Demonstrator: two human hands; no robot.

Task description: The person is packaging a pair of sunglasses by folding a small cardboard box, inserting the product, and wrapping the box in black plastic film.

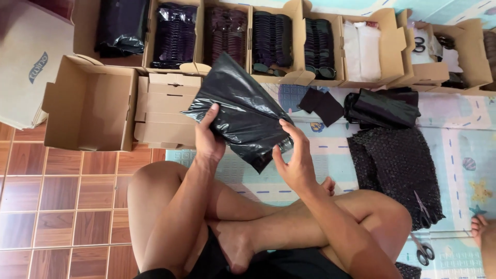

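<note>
Cardboard boxes (268, 41) of dark glasses line the mat; my left hand (209, 139) grips the black plastic bag (240, 111), my right hand (294, 160) open-fingered at its lower edge

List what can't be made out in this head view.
- Inside of the black plastic bag: its opaque film hides any contents.
- Left hand fingers: behind the bag, only the thumb shows.
- Right hand grip: whether the fingertips pinch the bag edge is unclear.
- Open cardboard box: its near wall hides part of the floor inside.
- Scissors: blades lie partly under black bubble wrap.
</note>
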